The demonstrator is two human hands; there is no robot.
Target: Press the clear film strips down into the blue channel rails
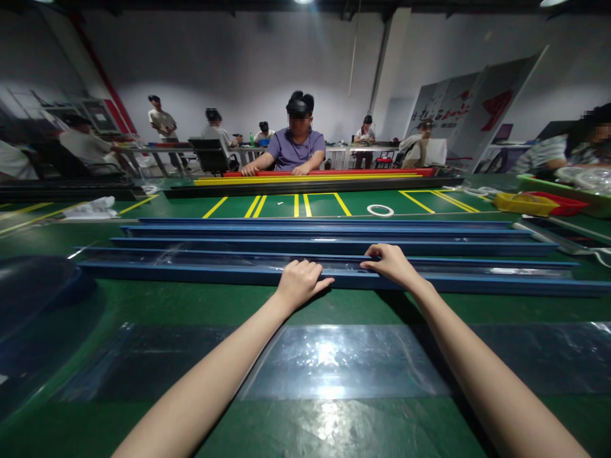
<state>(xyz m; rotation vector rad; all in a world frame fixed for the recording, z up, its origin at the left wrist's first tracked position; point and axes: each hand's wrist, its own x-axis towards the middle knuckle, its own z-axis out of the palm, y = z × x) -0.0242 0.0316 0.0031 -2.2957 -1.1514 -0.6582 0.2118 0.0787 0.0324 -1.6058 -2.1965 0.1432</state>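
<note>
A long blue channel strip (pixel 214 274) lies crosswise on the green table in front of me. My left hand (pixel 301 284) rests on its near wall, fingers curled over the edge and thumb pointing right. My right hand (pixel 390 262) is bent over the same channel a little further right. Its thumb and fingertips come together in a pinch at the channel's inside, and what is between them is hidden. Clear plastic film (pixel 229 259) shows in the trough. Nearer to me, under my forearms, a wide clear plastic strip (pixel 329 362) lies flat and shiny.
Several more blue strips (pixel 229 243) lie parallel behind. At left is a clear plastic roll (pixel 38 299). Beyond are a white ring (pixel 380 210), yellow tape lines (pixel 296 205) and a yellow tray (pixel 525 203). A person (pixel 298 146) sits opposite, hands at red and yellow strips (pixel 305 180).
</note>
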